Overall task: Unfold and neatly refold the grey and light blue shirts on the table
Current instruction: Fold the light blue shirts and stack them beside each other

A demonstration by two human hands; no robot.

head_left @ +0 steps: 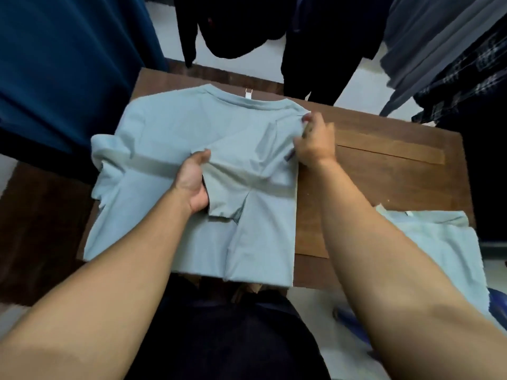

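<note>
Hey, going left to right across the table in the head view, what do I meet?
Sleeve of the spread shirt → left hand → right hand → bare table → second shirt.

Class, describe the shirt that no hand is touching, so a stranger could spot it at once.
Start at the brown wooden table. A pale blue shirt fills its middle, held by the left hand and right hand. The second shirt lies apart at the table's near right corner, spilling over the edge, untouched.
</note>
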